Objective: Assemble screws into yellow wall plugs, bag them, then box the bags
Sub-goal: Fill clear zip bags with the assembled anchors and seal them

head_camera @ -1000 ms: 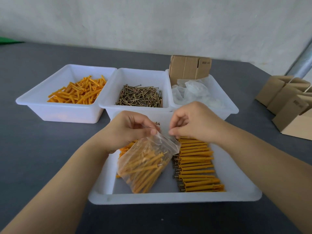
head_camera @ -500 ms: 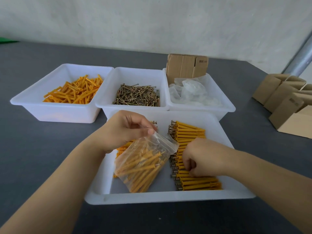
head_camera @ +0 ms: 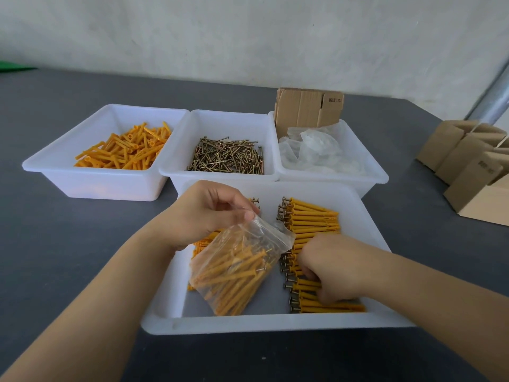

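A clear plastic bag [head_camera: 237,268] packed with yellow plugs that have screws in them hangs over the near white tray [head_camera: 275,323]. My left hand [head_camera: 209,213] pinches the bag's top edge between thumb and fingers. To its right a row of assembled plugs with screws [head_camera: 311,219] lies across the tray floor. My right hand [head_camera: 327,266] rests on that row with fingers curled down around some of them. A few more assembled plugs [head_camera: 202,239] show behind the bag.
Three white bins stand behind: loose yellow plugs [head_camera: 126,150], loose screws [head_camera: 228,157], and empty clear bags [head_camera: 316,153] with flat cardboard [head_camera: 308,108] upright at its back. Folded cardboard boxes [head_camera: 471,166] sit at the right of the grey table.
My right hand left the bag's mouth and dropped to the row of assembled plugs in the tray, curling onto them. My left hand kept holding the bag.
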Tool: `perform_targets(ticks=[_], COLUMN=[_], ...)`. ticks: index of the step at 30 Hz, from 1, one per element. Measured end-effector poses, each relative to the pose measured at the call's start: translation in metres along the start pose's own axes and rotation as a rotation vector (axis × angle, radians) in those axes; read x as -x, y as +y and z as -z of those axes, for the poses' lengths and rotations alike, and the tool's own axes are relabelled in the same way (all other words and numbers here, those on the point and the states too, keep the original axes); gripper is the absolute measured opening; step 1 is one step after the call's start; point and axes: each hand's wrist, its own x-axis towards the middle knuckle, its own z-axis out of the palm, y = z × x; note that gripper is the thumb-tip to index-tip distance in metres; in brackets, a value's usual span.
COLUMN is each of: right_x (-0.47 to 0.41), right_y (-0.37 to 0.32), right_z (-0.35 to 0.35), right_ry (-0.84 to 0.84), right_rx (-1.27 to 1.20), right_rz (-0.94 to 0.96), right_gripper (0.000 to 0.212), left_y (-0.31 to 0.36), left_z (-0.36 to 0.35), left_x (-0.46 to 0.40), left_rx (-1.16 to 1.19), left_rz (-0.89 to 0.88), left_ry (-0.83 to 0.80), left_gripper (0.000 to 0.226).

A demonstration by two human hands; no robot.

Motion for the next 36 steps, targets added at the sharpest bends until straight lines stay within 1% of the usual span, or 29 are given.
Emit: perform_targets(ticks=[3, 5, 7, 8, 11, 12, 13, 16, 18, 22, 23, 25, 29, 30, 32, 33, 34, 36], right_x=[0.001, 0.0, 0.0, 0.001, 0.006, 0.01, 0.014, 0.026, 0.034, 0.032, 0.028, 0.016, -0.011, -0.017, -0.026, -0.028, -0.03, -0.031], right_y=[-0.003, -0.003, -0.001, 0.0, 0.005, 0.006, 0.01, 0.026, 0.037, 0.051, 0.051, 0.047, 0.023, 0.017, 0.006, 0.004, 0.003, 0.005], right_z=[0.0, 0.0, 0.001, 0.002, 0.004, 0.007, 0.01, 0.025, 0.037, 0.054, 0.057, 0.061, 0.063, 0.062, 0.06, 0.059, 0.06, 0.063], right_ry=[0.005, -0.023, -0.049, -0.054, -0.028, -0.003, 0.027, 0.124, 0.223, 0.5, 0.549, 0.582, 0.526, 0.465, 0.256, 0.161, 0.113, 0.133], right_rx=[-0.021, -0.05, -0.075, -0.088, -0.132, -0.161, -0.203, -0.415, -0.611, -1.001, -1.063, -1.158, -1.256, -1.3, -1.402, -1.405, -1.365, -1.257], right_rz=[-0.008, -0.017, -0.016, -0.012, 0.012, 0.02, 0.016, -0.031, -0.049, -0.064, -0.062, -0.047, -0.028, -0.016, 0.024, 0.038, 0.037, 0.009], right_gripper=[0.032, 0.024, 0.007, 0.004, 0.006, 0.004, 0.006, 0.02, 0.019, 0.02, 0.02, 0.017, 0.014, 0.014, 0.015, 0.015, 0.015, 0.022], left_y=[-0.001, -0.001, -0.002, -0.002, -0.002, -0.002, -0.003, -0.003, -0.003, -0.003, -0.002, -0.003, -0.002, -0.002, -0.003, -0.004, -0.004, -0.005], left_z=[0.0, 0.001, 0.001, 0.001, 0.001, 0.001, 0.001, 0.002, 0.002, 0.001, 0.001, 0.0, 0.0, 0.0, 0.0, 0.001, 0.001, 0.001], left_x=[-0.001, -0.001, -0.001, -0.001, -0.001, -0.001, -0.001, 0.0, -0.001, -0.001, -0.001, 0.0, 0.0, 0.001, 0.001, 0.0, 0.0, -0.001], left_rx=[0.006, 0.007, -0.001, -0.002, 0.005, 0.004, 0.004, -0.002, -0.008, -0.006, -0.004, 0.004, 0.023, 0.031, 0.034, 0.022, 0.007, -0.007], left_rz=[-0.009, -0.01, -0.011, -0.011, -0.008, -0.007, -0.006, -0.005, -0.005, -0.018, -0.02, -0.021, -0.023, -0.024, -0.022, -0.018, -0.014, -0.009], left_ry=[-0.005, -0.006, -0.007, -0.008, -0.011, -0.012, -0.01, -0.005, -0.006, -0.005, -0.005, -0.005, -0.009, -0.01, -0.009, -0.003, 0.003, 0.007], left_gripper=[0.018, 0.017, 0.016, 0.014, 0.01, 0.01, 0.01, 0.012, 0.016, 0.019, 0.018, 0.016, 0.018, 0.018, 0.016, 0.014, 0.013, 0.013])
